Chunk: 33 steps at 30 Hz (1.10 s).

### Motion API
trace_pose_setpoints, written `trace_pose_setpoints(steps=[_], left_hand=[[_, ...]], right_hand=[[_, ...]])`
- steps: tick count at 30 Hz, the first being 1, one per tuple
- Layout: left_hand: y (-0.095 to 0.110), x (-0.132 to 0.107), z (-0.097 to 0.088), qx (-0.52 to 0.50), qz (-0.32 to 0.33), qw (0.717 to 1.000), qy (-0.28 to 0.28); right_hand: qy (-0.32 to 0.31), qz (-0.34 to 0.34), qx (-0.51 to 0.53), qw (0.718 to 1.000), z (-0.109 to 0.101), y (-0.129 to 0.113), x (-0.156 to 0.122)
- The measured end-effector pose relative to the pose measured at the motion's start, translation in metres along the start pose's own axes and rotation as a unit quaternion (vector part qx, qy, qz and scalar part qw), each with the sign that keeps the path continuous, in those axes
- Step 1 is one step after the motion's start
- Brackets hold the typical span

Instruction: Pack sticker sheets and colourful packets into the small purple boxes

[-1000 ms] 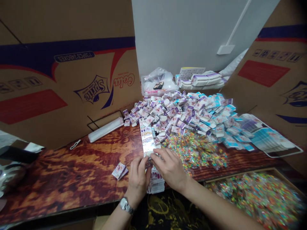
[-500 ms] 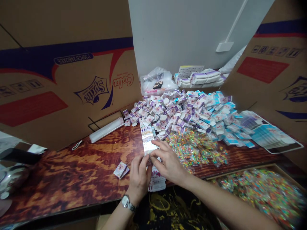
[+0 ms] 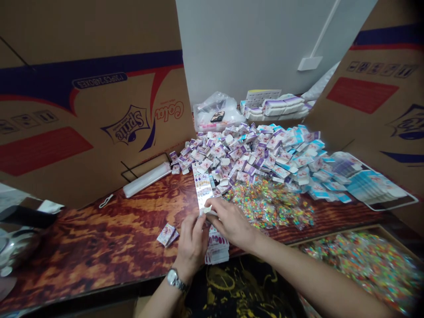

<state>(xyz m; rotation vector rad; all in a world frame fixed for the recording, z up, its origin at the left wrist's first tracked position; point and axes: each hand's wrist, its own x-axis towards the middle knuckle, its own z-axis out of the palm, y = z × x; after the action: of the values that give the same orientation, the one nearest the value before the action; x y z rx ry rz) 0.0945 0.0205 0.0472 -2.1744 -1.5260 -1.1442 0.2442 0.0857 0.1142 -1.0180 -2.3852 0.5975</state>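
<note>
A long printed paper strip (image 3: 202, 189) runs up the table from my hands to the edge of a heap of small purple-and-white packets (image 3: 248, 152). My left hand (image 3: 192, 240) pinches the strip's lower end, and my right hand (image 3: 230, 223) grips it from the right, its fingertips on a white fold (image 3: 210, 212). Below them lies a stack of printed cards (image 3: 217, 251), partly hidden by my left hand. A small bundle of folded packets (image 3: 166, 235) sits to the left of that hand. Bags of multicoloured beads (image 3: 268, 205) lie to the right.
Cardboard sheets with Sprite and Cola print (image 3: 126, 126) stand at both sides of the wood-patterned table (image 3: 99, 238). A tray of colourful bags (image 3: 361, 269) sits at the near right. A plastic sleeve (image 3: 146, 179), a clear bag (image 3: 217, 112) and wrapped stacks (image 3: 274, 108) lie farther back.
My right hand has shifted left and closed its fingers onto the strip at the white fold. More of the card stack below my hands now shows.
</note>
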Motion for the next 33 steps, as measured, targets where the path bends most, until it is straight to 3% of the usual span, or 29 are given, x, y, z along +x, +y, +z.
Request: trace_pose_setpoints(steps=[5, 10, 16, 19, 23, 26, 29, 33], left_hand=[[-0.004, -0.008, 0.006, 0.027, 0.006, 0.999, -0.026], [-0.003, -0.008, 0.006, 0.028, -0.012, 0.996, -0.083], [-0.002, -0.003, 0.003, 0.032, 0.001, 0.993, -0.112], [-0.003, -0.002, 0.002, 0.035, -0.008, 0.994, -0.107], [-0.003, -0.004, 0.000, 0.036, -0.027, 0.993, -0.109], [-0.001, -0.004, -0.001, 0.020, -0.038, 0.993, -0.109], [0.001, -0.003, -0.001, -0.002, -0.047, 0.993, -0.108], [0.001, -0.002, -0.001, -0.027, -0.061, 0.993, -0.102]], right_hand=[[-0.032, 0.033, 0.042, 0.998, 0.002, 0.007, 0.005], [-0.009, 0.020, 0.077, 0.997, 0.014, 0.009, -0.002], [-0.014, -0.001, 0.122, 0.992, 0.019, 0.007, -0.009], [-0.037, -0.005, 0.129, 0.991, 0.007, 0.030, -0.007], [-0.043, 0.133, -0.073, 0.987, -0.004, 0.094, -0.004], [-0.067, 0.163, -0.117, 0.977, 0.001, 0.133, -0.008], [-0.072, 0.167, -0.132, 0.974, 0.010, 0.147, -0.013], [-0.054, 0.157, -0.114, 0.979, 0.008, 0.147, -0.014]])
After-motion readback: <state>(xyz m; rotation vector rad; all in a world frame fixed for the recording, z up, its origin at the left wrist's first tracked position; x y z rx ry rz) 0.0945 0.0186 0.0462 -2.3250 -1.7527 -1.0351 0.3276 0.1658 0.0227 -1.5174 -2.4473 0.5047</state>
